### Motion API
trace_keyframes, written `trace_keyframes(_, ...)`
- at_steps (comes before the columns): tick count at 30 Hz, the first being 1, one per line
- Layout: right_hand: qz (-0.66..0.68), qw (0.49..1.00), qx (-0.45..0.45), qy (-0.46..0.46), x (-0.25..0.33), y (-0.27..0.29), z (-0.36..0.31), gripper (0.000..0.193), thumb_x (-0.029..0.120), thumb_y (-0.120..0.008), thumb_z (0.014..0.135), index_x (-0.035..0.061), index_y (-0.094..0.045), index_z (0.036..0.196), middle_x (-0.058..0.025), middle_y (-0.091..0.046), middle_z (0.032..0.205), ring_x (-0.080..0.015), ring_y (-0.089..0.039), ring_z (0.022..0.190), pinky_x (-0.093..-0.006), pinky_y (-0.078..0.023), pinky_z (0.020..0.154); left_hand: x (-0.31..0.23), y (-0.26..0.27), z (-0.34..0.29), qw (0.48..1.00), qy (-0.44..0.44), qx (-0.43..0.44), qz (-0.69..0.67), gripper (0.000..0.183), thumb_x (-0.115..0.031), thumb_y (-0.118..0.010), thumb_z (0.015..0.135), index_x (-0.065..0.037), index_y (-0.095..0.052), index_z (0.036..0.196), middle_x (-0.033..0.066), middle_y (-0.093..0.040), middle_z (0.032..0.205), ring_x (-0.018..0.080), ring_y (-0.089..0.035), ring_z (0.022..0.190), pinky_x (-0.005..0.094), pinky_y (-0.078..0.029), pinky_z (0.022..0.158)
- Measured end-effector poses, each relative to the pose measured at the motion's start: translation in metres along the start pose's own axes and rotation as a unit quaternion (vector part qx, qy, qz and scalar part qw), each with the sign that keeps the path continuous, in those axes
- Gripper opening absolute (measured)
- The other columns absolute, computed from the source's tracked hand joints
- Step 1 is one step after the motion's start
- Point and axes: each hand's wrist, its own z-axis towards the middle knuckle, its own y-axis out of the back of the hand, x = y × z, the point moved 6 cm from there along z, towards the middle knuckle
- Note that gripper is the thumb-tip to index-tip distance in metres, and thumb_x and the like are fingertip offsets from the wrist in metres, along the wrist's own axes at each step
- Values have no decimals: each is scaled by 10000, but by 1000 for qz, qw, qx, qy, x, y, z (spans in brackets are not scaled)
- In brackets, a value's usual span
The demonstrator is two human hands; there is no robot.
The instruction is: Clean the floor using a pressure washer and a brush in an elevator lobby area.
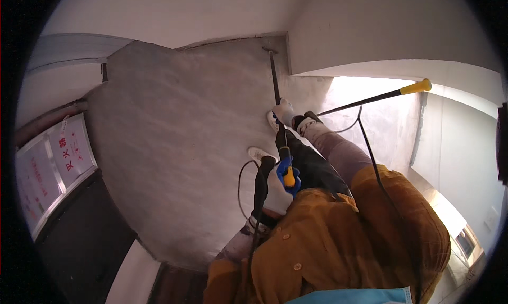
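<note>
A long-handled tool with a dark shaft and yellow grip slants away from me across the grey floor. Its small, flat, dark head touches the floor by the far wall corner; I cannot tell its exact kind. My left hand, in a blue and pale glove, is closed around the yellow grip close to my body. Farther along the shaft, my right hand, gloved the same way, wraps round it. A second dark pole with a yellow end stretches right from behind my right wrist; its other end is hidden.
Pale walls meet the concrete floor ahead. At left stands a white box with red lettering above a dark panel. Thin black cables hang along my arms. My white shoes are below; bright light falls at right.
</note>
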Motion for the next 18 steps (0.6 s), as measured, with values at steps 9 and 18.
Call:
trace_keyframes(9, 94, 995, -13, -31, 29, 12, 15, 365, 186, -536, 796, -67, -535, 1058, -264, -583, 1043, -365, -595, 961, -397, -493, 778, -13, -6, 19, 998, -53, 15, -36, 245, -291, -551, 883, -116, -569, 1055, 0, -532, 770, 107, -524, 692, 223, -447, 569)
trace_keyframes(18, -23, 996, -70, 41, 22, 21, 15, 367, 194, -526, 814, -30, -482, 1102, -222, -596, 981, -328, -596, 936, -432, -472, 765, -9, -11, 10, 999, -35, 19, -28, 187, -274, -585, 857, -141, -577, 989, 17, -533, 703, 116, -521, 582, 220, -440, 468)
